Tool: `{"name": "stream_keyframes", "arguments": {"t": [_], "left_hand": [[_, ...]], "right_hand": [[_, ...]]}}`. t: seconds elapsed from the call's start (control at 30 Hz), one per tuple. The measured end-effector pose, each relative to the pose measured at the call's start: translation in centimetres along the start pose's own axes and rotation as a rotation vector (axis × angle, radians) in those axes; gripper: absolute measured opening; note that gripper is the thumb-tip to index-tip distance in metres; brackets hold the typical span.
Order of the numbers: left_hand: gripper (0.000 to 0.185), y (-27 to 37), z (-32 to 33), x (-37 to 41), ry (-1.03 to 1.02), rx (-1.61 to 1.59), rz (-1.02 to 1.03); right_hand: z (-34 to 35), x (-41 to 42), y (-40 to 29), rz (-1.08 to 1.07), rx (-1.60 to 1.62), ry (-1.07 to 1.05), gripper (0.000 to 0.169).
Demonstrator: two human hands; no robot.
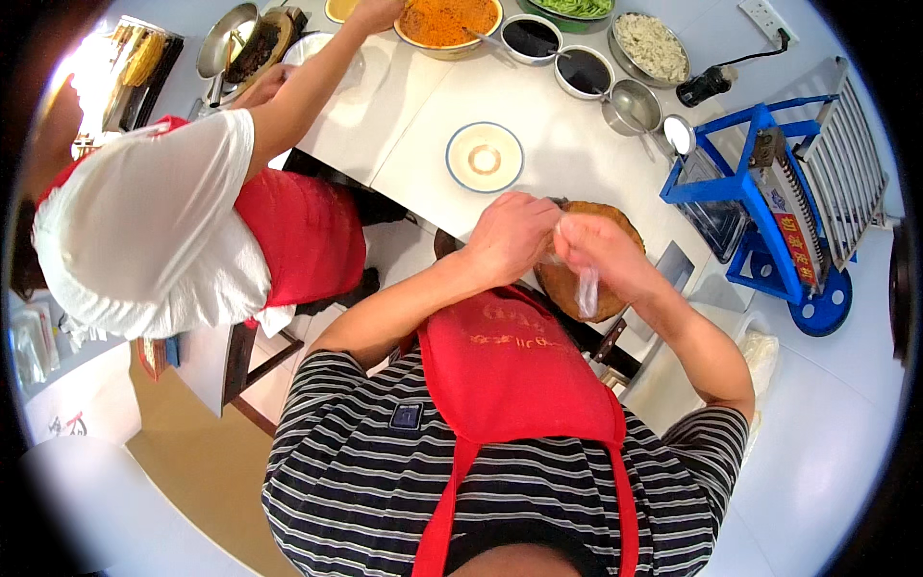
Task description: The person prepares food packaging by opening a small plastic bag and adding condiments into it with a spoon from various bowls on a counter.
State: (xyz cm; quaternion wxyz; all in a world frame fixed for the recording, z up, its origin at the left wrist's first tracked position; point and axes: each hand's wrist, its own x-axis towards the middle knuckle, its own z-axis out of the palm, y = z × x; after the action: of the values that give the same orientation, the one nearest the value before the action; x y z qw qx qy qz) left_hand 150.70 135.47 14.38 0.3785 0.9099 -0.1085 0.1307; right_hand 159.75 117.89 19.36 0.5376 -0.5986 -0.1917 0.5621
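My left hand (515, 234) and my right hand (602, 249) meet at the fingertips over a round wooden chopping board (626, 218). A crumpled clear plastic bag (588, 294) is pinched between them, and its loose part hangs below my right hand. My right hand is slightly blurred, and the hands hide part of the board. Just beyond my left hand, a cream bowl with a blue rim (484, 157) stands on the white table (425, 148). A brown riveted knife handle (611, 339) sticks out by the board's near edge.
A co-worker in a white cap (144, 238) reaches over the table at left. At the back stand an orange-filled basin (451, 21), two bowls of dark liquid (531, 40), sliced greens (577, 6), a pale food tray (650, 47) and a steel pot (632, 107). A blue-framed cutting machine (750, 180) stands right.
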Motion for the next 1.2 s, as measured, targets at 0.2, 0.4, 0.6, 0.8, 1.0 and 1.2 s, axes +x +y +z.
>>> {"name": "stream_keyframes", "arguments": {"t": [0.2, 0.4, 0.6, 0.8, 1.0, 1.2], "left_hand": [[0.02, 0.4, -3.4, 1.1, -0.258, 0.12, -0.145], [0.021, -4.2, -2.6, 0.0, -0.268, 0.092, -0.115], [0.016, -3.3, -4.9, 1.6, -0.033, -0.406, -0.115], [0.012, -2.8, -6.8, 1.4, -0.232, -0.291, 0.021], [0.004, -4.8, -6.4, 2.5, -0.644, -0.086, -0.059], [0.008, -8.3, -0.6, -1.6, -0.199, -0.654, -0.841]], "right_hand": [[-0.9, 1.3, -1.2, -0.499, -1.137, 0.193, 0.013], [-1.2, 2.5, -0.6, -0.77, -1.568, 0.148, 0.013], [-0.8, 5.1, 2.1, -0.787, -1.285, 0.307, 0.02], [-1.0, 5.8, 2.5, -0.364, -0.746, 0.111, 0.026], [-1.3, 7.3, 2.7, -0.354, -0.889, 0.114, 0.016], [-1.3, 8.6, 7.8, 0.038, 0.279, 0.255, 0.018]]}}
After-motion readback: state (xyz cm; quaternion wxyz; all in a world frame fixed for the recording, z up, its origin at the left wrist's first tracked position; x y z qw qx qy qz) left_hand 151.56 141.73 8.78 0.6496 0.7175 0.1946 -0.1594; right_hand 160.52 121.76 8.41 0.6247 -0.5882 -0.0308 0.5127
